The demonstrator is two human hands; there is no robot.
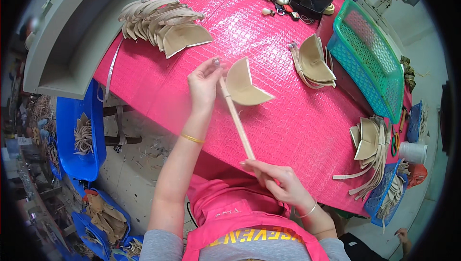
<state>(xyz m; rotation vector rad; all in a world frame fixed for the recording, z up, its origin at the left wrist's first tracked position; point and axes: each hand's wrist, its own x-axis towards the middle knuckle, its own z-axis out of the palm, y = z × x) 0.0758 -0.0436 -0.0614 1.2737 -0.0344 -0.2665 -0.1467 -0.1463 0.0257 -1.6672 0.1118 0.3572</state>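
Note:
A beige bra cup (246,88) with pale edges hangs just over the pink table cover, its hollow side showing. A narrow beige strap (236,117) runs along its left side and down toward me, pulled straight between my hands. My left hand (205,79) pinches the strap's far end beside the cup. Nearer my body, my right hand (281,180) grips the strap's near end between thumb and fingers. A large overlapping pile of similar cups (161,23) lies at the far left. To the right sits a small stack of cups (314,62) with straps curled round it.
A green plastic basket (367,59) stands at the right, with more strapped cups (367,138) and a blue basket (384,191) nearer me. A phone (317,4) and small items lie at the back. Left are a grey cabinet (67,45) and blue tub (79,162). Another person's hand (402,234) shows lower right.

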